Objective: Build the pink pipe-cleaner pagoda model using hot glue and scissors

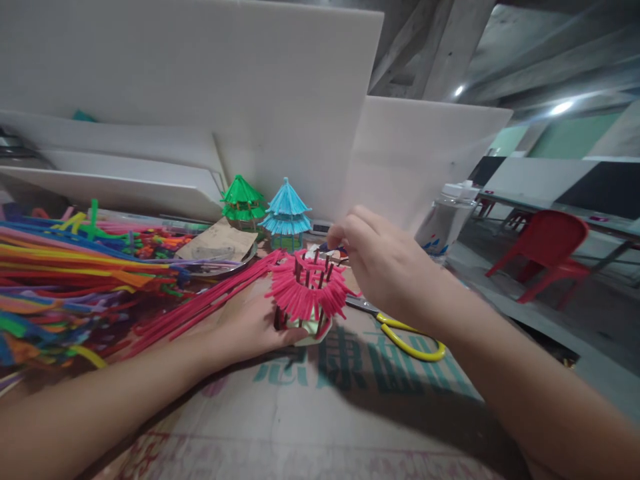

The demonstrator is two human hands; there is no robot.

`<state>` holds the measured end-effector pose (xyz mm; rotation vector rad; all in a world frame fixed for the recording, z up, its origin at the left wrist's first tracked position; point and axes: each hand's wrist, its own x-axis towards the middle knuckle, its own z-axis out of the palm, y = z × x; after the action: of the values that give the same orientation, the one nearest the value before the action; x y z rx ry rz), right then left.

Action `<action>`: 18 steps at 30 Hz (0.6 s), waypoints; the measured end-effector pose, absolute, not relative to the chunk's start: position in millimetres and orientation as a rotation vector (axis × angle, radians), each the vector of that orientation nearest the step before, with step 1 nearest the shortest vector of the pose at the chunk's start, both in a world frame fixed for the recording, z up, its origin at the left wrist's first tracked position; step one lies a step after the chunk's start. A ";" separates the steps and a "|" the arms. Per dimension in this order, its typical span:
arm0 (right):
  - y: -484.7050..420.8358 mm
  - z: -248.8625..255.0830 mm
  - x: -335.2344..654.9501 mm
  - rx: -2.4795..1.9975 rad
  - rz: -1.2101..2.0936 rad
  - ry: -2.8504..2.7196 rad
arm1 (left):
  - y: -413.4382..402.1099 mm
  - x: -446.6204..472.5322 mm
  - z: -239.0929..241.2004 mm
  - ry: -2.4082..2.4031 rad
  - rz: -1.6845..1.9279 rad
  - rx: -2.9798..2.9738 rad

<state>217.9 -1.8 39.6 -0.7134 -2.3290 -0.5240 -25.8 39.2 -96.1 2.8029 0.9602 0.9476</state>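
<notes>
In the head view, the left hand grips the pink model low down at its left side, the thumb lying along the front of the base and the other fingers mostly hidden behind. The model stands upright near the middle of the view, on a sheet of printed cardboard. It has a pale base, dark upright posts and a flared fringe of fuzzy pink strips around them; the post tops rise bare through the ring.

The right hand is raised just above and behind the model's right side, its fingers bent and drawn close together. The fingertips point toward the post tops, but the hand itself covers them, so I cannot tell whether they pinch anything.

Just right of the model lie scissors with yellow handles, their blades partly behind the right hand and forearm. Loose pink strips run diagonally to the left of the model, behind the left forearm. Farther left is a large heap of multicoloured strips, blurred toward the edge. Behind the model stand two finished-looking pavilions, a green one and a light blue one, side by side, each with a two-tier roof. A piece of brown card lies near the green one.

White boards rise behind everything. A clear bottle with a white top stands beyond the right forearm, and a red chair is well apart at far right.
</notes>
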 end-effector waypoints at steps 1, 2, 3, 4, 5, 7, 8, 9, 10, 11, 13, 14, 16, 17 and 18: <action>-2.3 39.7 217.4 -0.751 -0.510 -2.331 | 39.1 -25.7 -95.1 0.948 0.950 2.806; -2.8 39.8 217.1 -0.806 -0.489 -2.331 | 38.9 -25.8 -94.5 0.943 0.953 2.804; -3.2 40.0 217.0 -0.864 -0.468 -2.331 | 38.6 -26.1 -94.2 0.945 0.956 2.796; -3.3 40.1 217.0 -0.913 -0.450 -2.333 | 38.2 -26.4 -94.3 0.950 0.958 2.784; -3.1 39.9 217.2 -0.948 -0.437 -2.336 | 37.6 -26.7 -94.5 0.959 0.959 2.769; -1.6 39.1 217.6 -0.941 -0.426 -2.343 | 36.4 -27.0 -94.7 0.983 0.964 2.729; -0.4 38.5 217.8 -0.905 -0.418 -2.349 | 35.9 -26.8 -94.5 0.990 0.967 2.712; 0.8 37.8 217.8 -0.856 -0.407 -2.356 | 35.6 -26.4 -93.8 0.986 0.970 2.705; 1.9 37.1 217.8 -0.802 -0.391 -2.361 | 35.3 -25.9 -92.8 0.970 0.974 2.706; 2.5 36.6 217.6 -0.751 -0.377 -2.367 | 35.1 -25.4 -91.7 0.947 0.976 2.716; 2.2 36.0 216.9 -0.702 -0.358 -2.388 | 34.7 -24.4 -89.4 0.905 0.977 2.745; 1.5 35.9 216.4 -0.701 -0.355 -2.399 | 34.4 -24.1 -88.6 0.904 0.977 2.753; -0.4 35.8 215.4 -0.718 -0.355 -2.417 | 33.6 -24.0 -88.3 0.943 0.973 2.752; -1.1 35.5 215.0 -0.727 -0.356 -2.425 | 33.3 -24.1 -88.6 0.965 0.970 2.746; -1.5 35.1 214.6 -0.737 -0.357 -2.431 | 33.1 -24.2 -89.0 0.978 0.966 2.739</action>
<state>214.6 -1.5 35.1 -0.7368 -2.4309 -0.3565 -24.2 33.1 -89.0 2.7388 0.9784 0.9658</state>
